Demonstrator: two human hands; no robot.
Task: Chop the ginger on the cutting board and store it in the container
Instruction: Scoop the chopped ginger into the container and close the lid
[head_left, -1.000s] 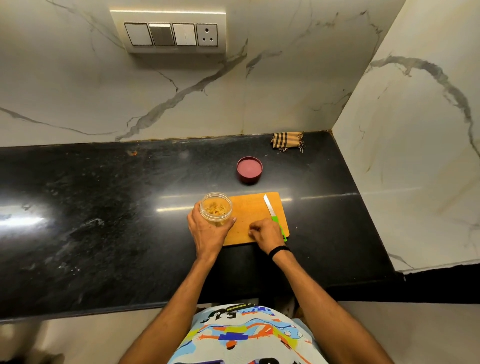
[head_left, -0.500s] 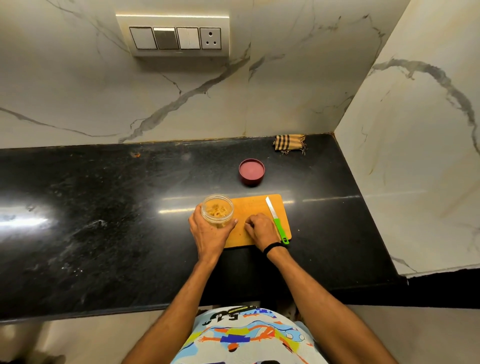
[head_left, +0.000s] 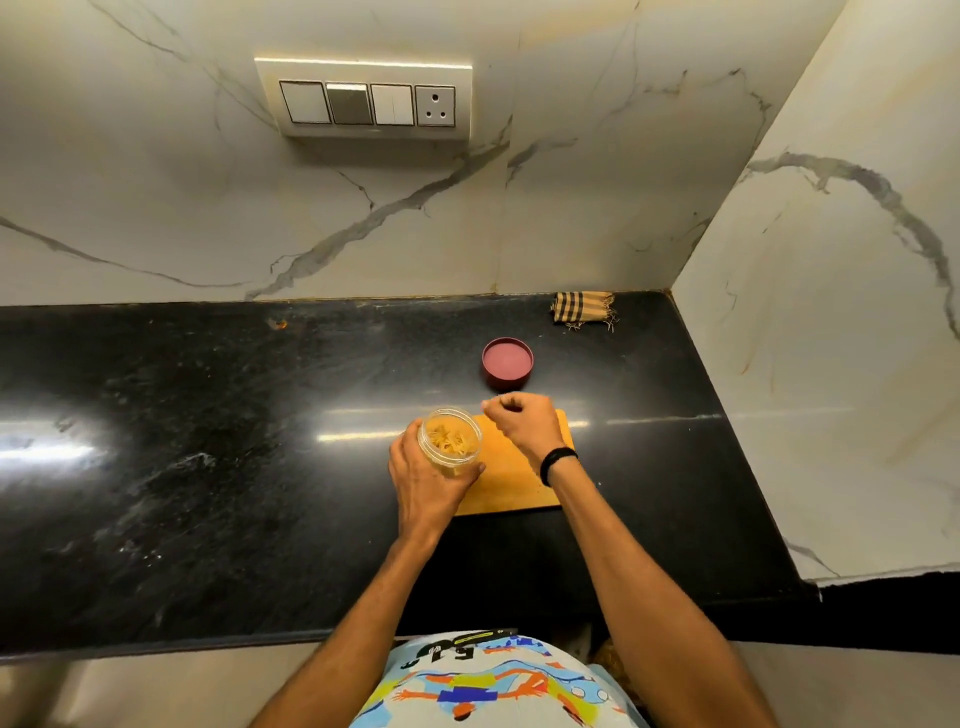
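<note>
My left hand (head_left: 426, 483) grips a clear plastic container (head_left: 451, 441) and holds it tilted over the left end of the orange cutting board (head_left: 511, 491). Yellow ginger strips (head_left: 452, 439) lie inside the container. My right hand (head_left: 519, 421) hovers above the far edge of the board, just right of the container's mouth. Its fingertips are bunched in a pinch on small ginger bits that barely show. The knife is hidden behind my right hand and wrist.
A dark red lid (head_left: 507, 362) lies on the black counter (head_left: 208, 441) just beyond the board. A striped folded cloth (head_left: 583, 309) sits in the back corner. Marble walls close the back and the right side, and a switch panel (head_left: 366, 101) hangs on the back wall.
My right hand has lifted off the near part of the board and moved up and away toward the container's mouth. My left hand has raised and tilted the container. The knife is now covered.
</note>
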